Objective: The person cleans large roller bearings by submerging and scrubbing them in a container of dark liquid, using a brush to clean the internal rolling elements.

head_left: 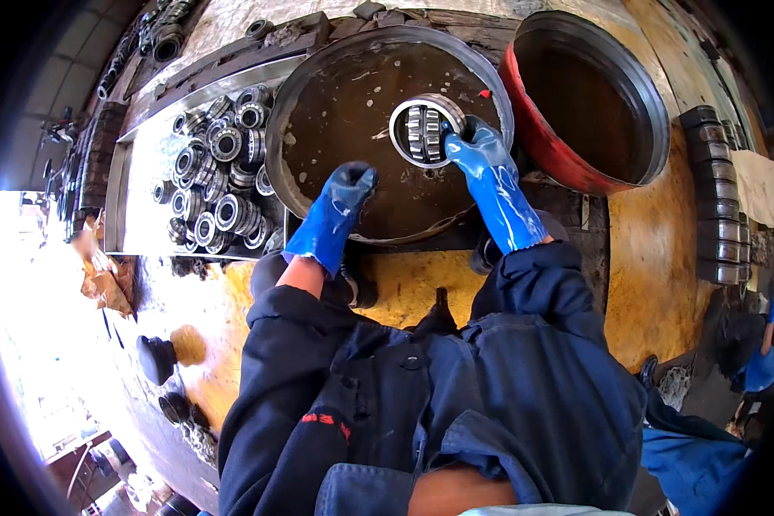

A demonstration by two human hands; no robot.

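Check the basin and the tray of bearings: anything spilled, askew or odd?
Nothing stands out. The right hand holds a large steel roller bearing tilted over the round metal basin of dark liquid; the left hand hovers empty. Smaller bearings lie heaped on the flat tray.

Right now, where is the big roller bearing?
In the head view, the roller bearing is upper centre, held on edge by the right hand over the dark liquid in the round metal basin, left of the red tub.

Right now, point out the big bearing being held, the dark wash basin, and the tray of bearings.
big bearing (424, 131), head view, on its rollers.
dark wash basin (350, 112), head view, on its wet floor.
tray of bearings (146, 202), head view, on its bare pale floor.
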